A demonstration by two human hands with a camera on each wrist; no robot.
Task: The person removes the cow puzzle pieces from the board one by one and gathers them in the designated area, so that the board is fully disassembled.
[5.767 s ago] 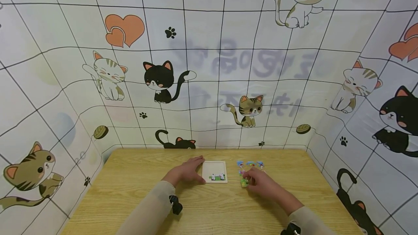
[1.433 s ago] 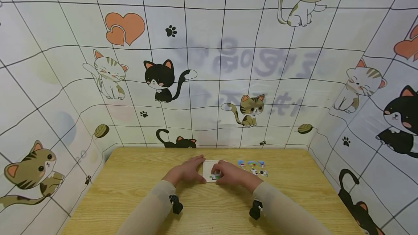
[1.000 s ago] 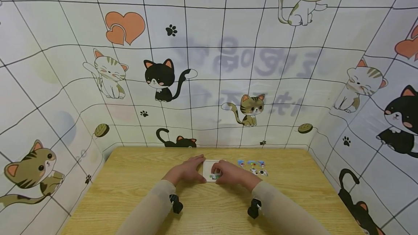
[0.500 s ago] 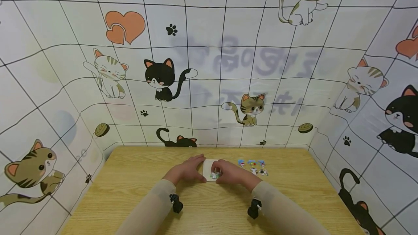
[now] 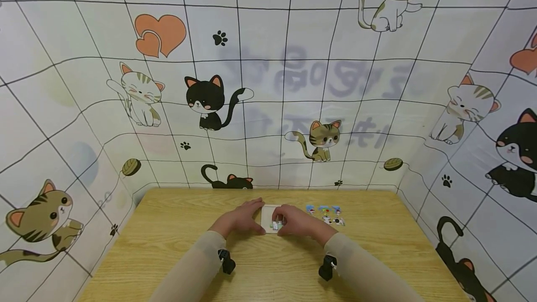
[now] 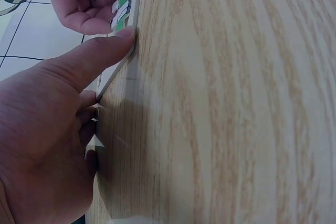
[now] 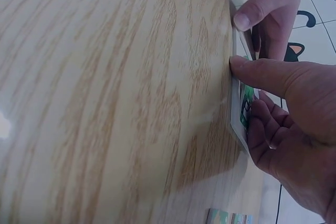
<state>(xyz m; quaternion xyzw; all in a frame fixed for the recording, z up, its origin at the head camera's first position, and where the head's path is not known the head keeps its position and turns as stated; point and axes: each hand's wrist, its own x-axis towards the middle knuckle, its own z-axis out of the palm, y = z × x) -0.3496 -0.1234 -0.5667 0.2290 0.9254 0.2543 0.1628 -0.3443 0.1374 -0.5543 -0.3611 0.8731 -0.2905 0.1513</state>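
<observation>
A shallow, pale, square puzzle tray [image 5: 266, 213] lies on the wooden table. Green-and-white puzzle pieces [image 5: 274, 226] are along its near side, partly covered by my right hand. With my left hand [image 5: 239, 220] I hold the tray's left side, thumb at the near edge and fingers toward the far corner. My right hand [image 5: 295, 223] bends over the near right part of the tray. In the right wrist view its thumb [image 7: 257, 72] rests at the near edge, and the curled fingers [image 7: 265, 114] lie against a green piece [image 7: 247, 100].
Right of the tray, loose puzzle pieces lie in two rows: a back row with blue tops [image 5: 324, 209] and a front row with black-and-white patches [image 5: 333, 221]. The table [image 5: 268, 269] meets a cat-print cloth wall [image 5: 268, 153] behind and at both sides.
My right hand has moved left from the loose pieces onto the tray. The green and pink pieces it covered are gone from there. Lately, both hands stay nearly still.
</observation>
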